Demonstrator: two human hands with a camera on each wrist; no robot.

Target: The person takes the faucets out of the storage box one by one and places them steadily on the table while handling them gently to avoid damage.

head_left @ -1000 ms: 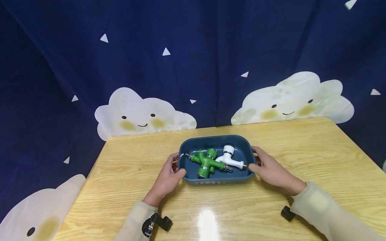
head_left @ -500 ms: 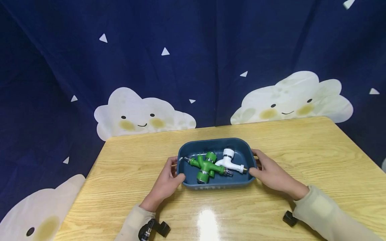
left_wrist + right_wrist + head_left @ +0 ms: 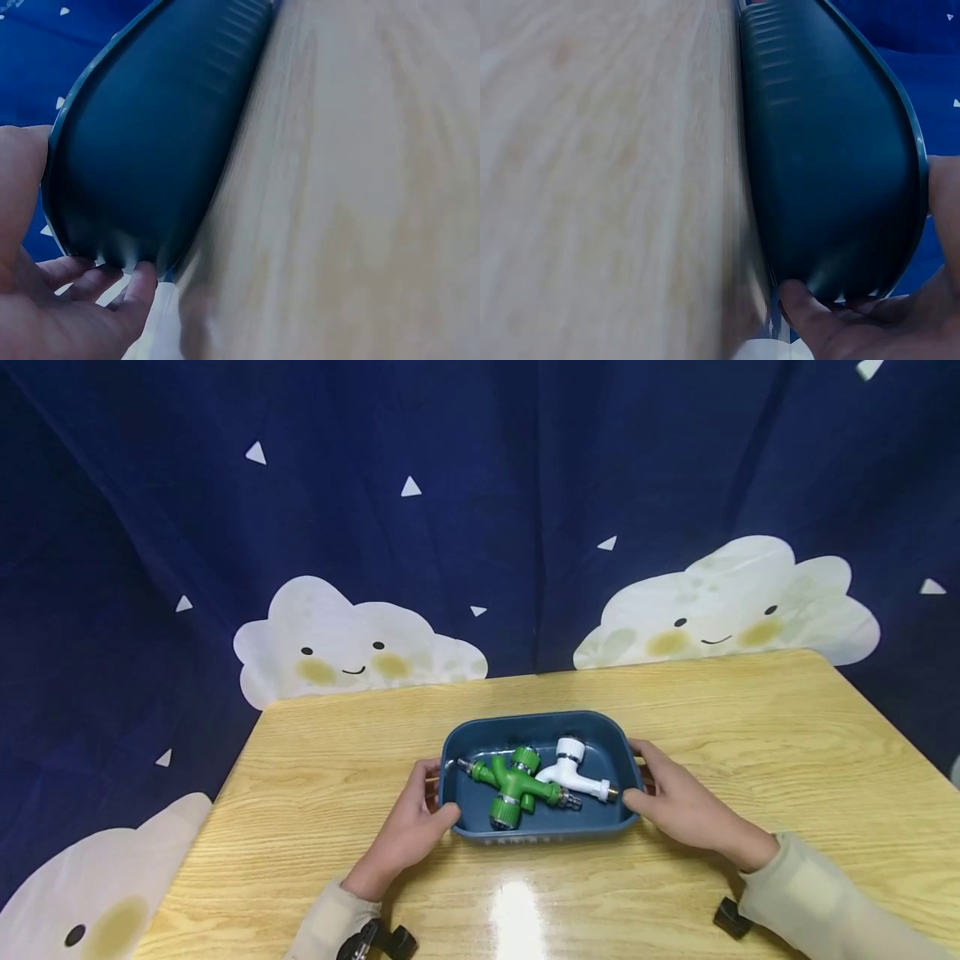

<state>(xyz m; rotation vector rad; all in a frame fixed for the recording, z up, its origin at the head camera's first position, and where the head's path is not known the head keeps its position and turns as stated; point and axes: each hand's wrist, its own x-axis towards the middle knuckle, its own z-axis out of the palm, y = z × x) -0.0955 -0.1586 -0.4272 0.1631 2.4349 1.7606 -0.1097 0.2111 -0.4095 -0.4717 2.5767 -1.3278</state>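
Note:
Between both hands is a dark blue plastic basket, low over the wooden table or on it. My left hand grips its left end, thumb at the rim and fingers against the end wall, as the left wrist view also shows. The right end is held the same way by my right hand. Inside the basket lies a green double tap with ribbed knobs and metal nozzles. Beside it, to the right, rests a white tap with a brass-coloured tip.
The wooden table extends around the basket on all sides. Behind it hangs a dark blue curtain printed with white clouds and triangles. Black camera mounts sit at both wrists.
The basket, with the taps inside, has moved toward the person, down in the head view. Both hands have kept their grip and moved with it.

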